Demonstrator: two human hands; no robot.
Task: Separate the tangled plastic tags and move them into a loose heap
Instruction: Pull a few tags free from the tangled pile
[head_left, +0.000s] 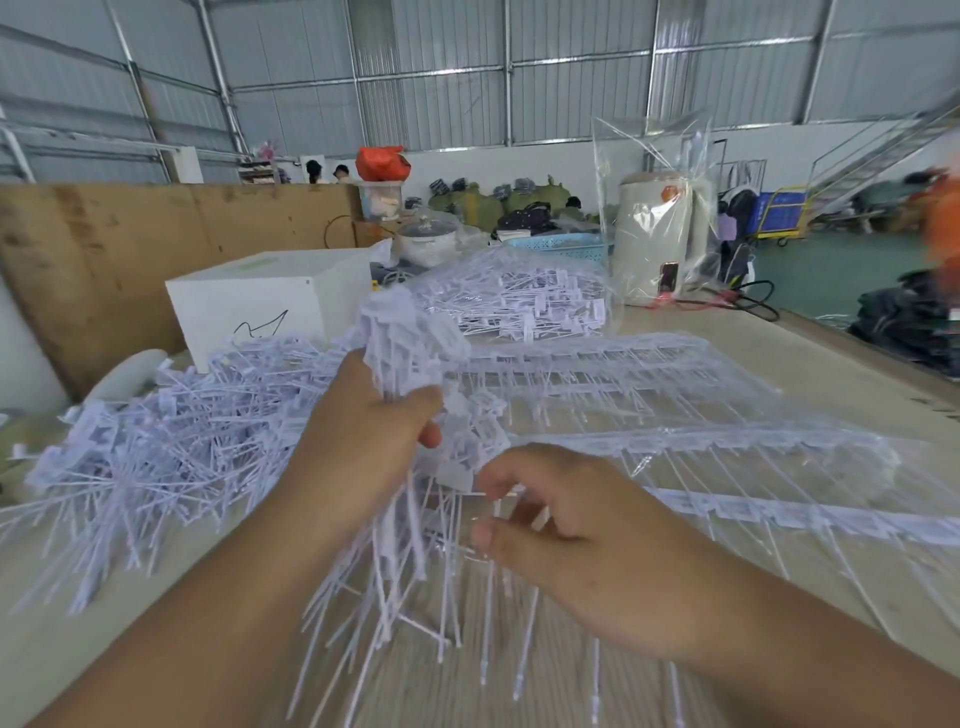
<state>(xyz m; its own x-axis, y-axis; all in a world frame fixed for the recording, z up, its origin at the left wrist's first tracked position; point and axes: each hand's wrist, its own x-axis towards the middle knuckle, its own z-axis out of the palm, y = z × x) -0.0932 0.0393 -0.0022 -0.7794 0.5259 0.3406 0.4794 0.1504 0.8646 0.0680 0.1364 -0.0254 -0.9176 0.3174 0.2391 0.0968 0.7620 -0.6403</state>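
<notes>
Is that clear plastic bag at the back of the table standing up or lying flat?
Standing up. The clear plastic bag rises upright beside the cream appliance on the table, its top edge well above it. What props it cannot be told.

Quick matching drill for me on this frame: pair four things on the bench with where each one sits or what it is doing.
Things:
1. left hand
2. right hand
3. loose heap
4. white box

Places or states:
A. spread over the left of the table
B. grips a raised bunch of tags
C. behind the heap, by the cardboard
D. fingers curled among hanging tag stems

Pairs: 1-B, 2-D, 3-A, 4-C
</notes>
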